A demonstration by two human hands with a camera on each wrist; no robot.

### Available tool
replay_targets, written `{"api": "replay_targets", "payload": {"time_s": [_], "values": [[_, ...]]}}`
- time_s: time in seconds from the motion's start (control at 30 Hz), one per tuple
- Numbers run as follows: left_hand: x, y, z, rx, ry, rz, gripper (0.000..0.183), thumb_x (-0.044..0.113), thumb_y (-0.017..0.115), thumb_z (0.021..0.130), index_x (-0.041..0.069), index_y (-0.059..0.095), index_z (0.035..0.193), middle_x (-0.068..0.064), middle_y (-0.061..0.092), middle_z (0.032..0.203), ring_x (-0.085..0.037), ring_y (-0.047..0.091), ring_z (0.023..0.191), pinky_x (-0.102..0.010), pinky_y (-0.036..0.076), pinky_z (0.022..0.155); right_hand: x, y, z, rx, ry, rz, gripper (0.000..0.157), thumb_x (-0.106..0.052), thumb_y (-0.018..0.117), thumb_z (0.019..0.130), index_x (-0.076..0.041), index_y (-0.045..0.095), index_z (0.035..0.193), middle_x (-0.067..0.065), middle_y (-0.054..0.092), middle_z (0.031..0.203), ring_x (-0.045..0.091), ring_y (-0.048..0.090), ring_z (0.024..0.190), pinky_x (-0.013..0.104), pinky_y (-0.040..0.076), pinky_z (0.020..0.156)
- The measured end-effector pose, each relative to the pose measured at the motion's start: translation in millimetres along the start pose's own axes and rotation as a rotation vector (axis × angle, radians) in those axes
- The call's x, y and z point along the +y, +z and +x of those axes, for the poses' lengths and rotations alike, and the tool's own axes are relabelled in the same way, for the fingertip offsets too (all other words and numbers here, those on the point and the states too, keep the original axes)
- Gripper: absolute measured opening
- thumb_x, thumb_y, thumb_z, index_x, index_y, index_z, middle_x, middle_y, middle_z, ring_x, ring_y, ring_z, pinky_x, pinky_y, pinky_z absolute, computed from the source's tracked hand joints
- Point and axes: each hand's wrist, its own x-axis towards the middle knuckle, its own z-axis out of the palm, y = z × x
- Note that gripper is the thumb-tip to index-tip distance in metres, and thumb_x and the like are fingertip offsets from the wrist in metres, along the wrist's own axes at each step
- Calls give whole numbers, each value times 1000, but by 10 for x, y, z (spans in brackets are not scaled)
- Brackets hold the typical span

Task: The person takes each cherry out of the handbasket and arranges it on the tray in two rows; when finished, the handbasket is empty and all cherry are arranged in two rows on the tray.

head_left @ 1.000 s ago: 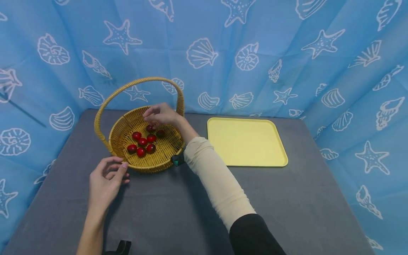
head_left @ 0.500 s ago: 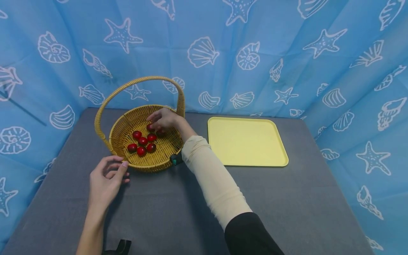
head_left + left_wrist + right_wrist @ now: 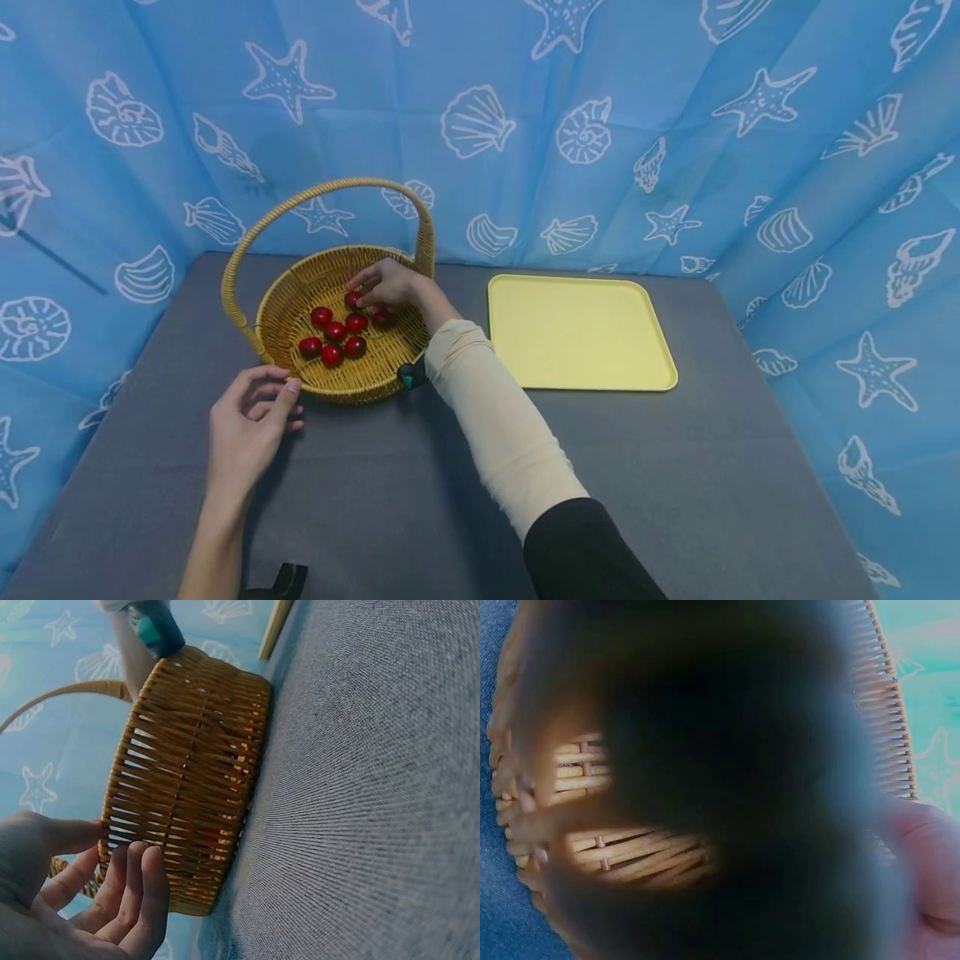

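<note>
Head view: pinching the near rim of the basket (image 3: 352,392) with the left hand (image 3: 244,423), likely for steadiness, and poising the right hand (image 3: 397,286) at the red fruits (image 3: 334,332) inside it, any grasp too hidden to tell.

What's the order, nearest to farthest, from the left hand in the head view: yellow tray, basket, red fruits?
1. Basket: left hand at its near rim.
2. Red fruits: inside the basket.
3. Yellow tray: over to the right.

Possibly a studio, shell-print curtain (image 3: 525,179) behind
</note>
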Motion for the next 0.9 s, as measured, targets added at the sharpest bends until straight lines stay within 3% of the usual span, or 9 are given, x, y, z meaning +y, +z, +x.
{"api": "replay_targets", "payload": {"time_s": [0.2,0.53,0.73,0.9], "values": [[-6,17,-14,16,-6,14,33,25,71,107,7,61,133,8,68,100,-12,77,77,-22,69,66,55,19,2,-15,2,-23,40,-16,72,106,-15,68,146,14,65,150,9,56,92,24,47,71],[-22,29,-11,19,-14,18,33,27,71,107,9,62,133,7,69,101,-12,77,78,-22,68,66,39,-18,-19,-48,-27,-61,33,-17,74,105,-12,72,138,2,69,112,15,63,87,25,54,74],[-13,25,-12,31,-8,2,31,26,72,106,10,63,131,9,70,98,-10,76,75,-22,69,66,-46,-116,-69,-37,-104,-71,32,-22,74,105,-14,72,136,9,66,97,23,58,81,37,53,76],[4,28,-4,36,-9,22,31,27,72,106,10,63,131,11,69,98,-8,75,76,-21,68,65,-105,-190,-128,-71,-167,-15,34,-21,73,106,-12,70,138,10,64,101,27,58,88,51,54,88]]}}
